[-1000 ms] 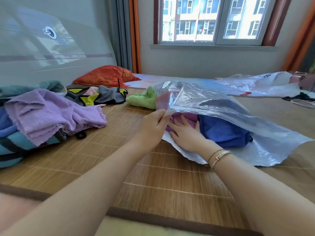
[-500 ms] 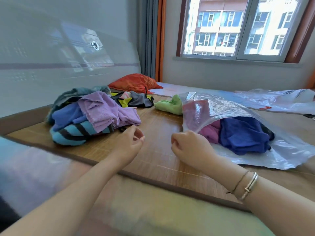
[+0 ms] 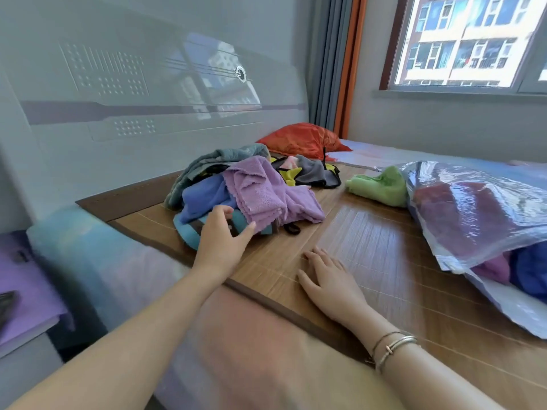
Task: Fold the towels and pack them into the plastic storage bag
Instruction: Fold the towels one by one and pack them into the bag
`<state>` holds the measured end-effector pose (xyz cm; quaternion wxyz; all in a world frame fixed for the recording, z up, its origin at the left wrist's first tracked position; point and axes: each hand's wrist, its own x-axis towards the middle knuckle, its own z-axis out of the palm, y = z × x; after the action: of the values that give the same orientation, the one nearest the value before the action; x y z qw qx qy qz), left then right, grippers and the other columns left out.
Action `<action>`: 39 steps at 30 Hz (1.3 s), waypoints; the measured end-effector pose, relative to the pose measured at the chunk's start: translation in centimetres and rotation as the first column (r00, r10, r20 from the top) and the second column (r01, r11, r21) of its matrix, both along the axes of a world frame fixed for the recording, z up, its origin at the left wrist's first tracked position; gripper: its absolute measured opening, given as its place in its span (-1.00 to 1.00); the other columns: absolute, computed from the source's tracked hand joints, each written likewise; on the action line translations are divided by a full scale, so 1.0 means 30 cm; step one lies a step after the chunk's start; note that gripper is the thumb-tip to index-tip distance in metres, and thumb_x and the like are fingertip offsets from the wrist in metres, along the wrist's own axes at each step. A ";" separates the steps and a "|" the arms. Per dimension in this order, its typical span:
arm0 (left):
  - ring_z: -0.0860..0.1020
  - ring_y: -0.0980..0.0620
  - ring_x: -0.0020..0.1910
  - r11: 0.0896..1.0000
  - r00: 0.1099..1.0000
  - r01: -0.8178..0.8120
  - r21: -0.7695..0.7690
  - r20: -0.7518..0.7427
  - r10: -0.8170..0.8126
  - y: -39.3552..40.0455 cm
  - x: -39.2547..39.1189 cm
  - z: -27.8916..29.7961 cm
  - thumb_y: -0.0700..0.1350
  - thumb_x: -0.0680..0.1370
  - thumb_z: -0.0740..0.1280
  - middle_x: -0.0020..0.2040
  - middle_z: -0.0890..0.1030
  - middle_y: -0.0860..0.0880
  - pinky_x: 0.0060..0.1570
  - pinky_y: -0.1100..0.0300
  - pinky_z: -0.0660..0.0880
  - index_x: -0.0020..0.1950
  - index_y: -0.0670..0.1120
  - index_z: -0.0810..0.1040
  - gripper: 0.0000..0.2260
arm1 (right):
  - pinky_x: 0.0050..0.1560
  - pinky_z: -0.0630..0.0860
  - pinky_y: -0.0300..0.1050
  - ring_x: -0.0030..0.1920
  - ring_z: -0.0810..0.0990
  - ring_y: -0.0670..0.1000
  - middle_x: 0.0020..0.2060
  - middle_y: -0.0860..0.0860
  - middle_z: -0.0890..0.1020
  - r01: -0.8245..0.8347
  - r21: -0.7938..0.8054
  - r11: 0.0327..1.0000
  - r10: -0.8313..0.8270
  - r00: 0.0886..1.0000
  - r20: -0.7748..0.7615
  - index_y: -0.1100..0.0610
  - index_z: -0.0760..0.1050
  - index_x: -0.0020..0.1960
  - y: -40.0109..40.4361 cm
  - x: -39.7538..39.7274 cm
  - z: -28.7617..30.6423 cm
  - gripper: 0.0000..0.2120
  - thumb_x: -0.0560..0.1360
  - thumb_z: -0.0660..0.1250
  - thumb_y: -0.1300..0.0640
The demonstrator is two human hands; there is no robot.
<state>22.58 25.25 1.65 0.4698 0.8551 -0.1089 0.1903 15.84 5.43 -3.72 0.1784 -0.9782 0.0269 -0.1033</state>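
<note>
Bamboo mat [image 3: 370, 255], brown-edged, serves as the reference surface; my two forearms enter from the near edge. Nearest on the mat, my right hand [image 3: 331, 279] lies palm down with fingers straight and spread, holding nothing; thin bracelets [image 3: 393, 346] circle its wrist. Left of it and a little farther along the mat, my left hand [image 3: 222, 241] reaches into the near side of the towel pile [image 3: 236, 190], fingers loosely extended and thumb spread, touching the blue striped towel [image 3: 189, 232] at the pile's base; whether it has closed on any cloth I cannot tell. On the pile, a lilac towel [image 3: 260, 190] drapes over a blue towel [image 3: 204, 196], with a grey-green towel [image 3: 207, 161] behind them. At the mat's right side the plastic storage bag [image 3: 473, 208] lies on its side with its mouth toward me, well apart from the pile; a dark blue towel [image 3: 529, 270] and a purple towel [image 3: 494, 267] show at the opening. A green towel [image 3: 381, 187] sits just beside the bag's far left end. Behind the pile lies a grey and yellow garment [image 3: 310, 173], and beyond the mat's far edge an orange cushion [image 3: 302, 140]. Farthest back stand the headboard [image 3: 148, 99], the curtain [image 3: 334, 60] and the window [image 3: 467, 42]
</note>
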 end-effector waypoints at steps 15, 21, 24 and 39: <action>0.49 0.00 -0.08 0.854 0.921 -0.117 -0.507 -0.377 -0.097 -0.195 0.111 0.150 -0.06 0.46 0.37 0.07 0.57 -0.09 -0.13 0.18 0.44 0.16 -0.11 0.52 -0.70 | 0.44 0.25 0.00 0.46 0.26 -0.07 0.46 -0.07 0.31 -0.020 0.470 0.883 -0.006 0.998 0.055 -0.10 0.11 0.51 -0.044 0.017 -0.015 -0.37 0.52 0.28 -0.13; 0.58 -0.05 -0.03 0.783 0.837 0.080 -0.617 -0.385 -0.390 -0.212 -0.081 0.127 -0.13 0.46 0.37 -0.03 0.61 -0.08 0.13 0.08 0.52 0.01 -0.02 0.53 -0.85 | 0.50 0.08 -0.13 0.51 0.03 -0.19 0.53 -0.10 0.07 -0.220 0.558 0.800 0.006 0.933 0.359 -0.22 -0.11 0.47 -0.018 -0.049 0.009 -0.03 0.35 0.51 -0.02; 0.61 -0.09 0.04 0.786 0.804 0.135 -0.603 -0.398 -0.442 -0.248 -0.212 0.122 -0.03 0.29 0.44 0.00 0.66 -0.10 0.15 0.02 0.53 0.02 -0.03 0.59 -0.68 | 0.43 0.28 0.04 0.46 0.26 -0.06 0.47 -0.04 0.27 -0.270 0.531 0.803 0.017 0.901 0.432 -0.50 -0.09 0.34 0.015 -0.106 0.071 -0.11 0.28 0.45 -0.14; 0.35 0.13 0.26 0.767 0.877 0.283 0.575 0.167 -0.450 -0.203 -0.488 -0.007 0.36 0.17 0.47 0.25 0.44 0.15 0.19 0.34 0.16 0.45 0.07 0.21 -0.05 | -0.18 0.44 0.06 -0.23 0.45 0.00 -0.32 -0.03 0.51 -0.303 0.579 0.757 0.160 0.945 0.285 0.01 0.45 -0.24 -0.136 -0.363 0.172 -0.88 0.23 0.26 0.04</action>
<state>7.94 19.16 1.44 0.2196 0.8744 -0.3930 0.1812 4.95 1.36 1.44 0.5003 -0.8445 -0.0825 -0.1722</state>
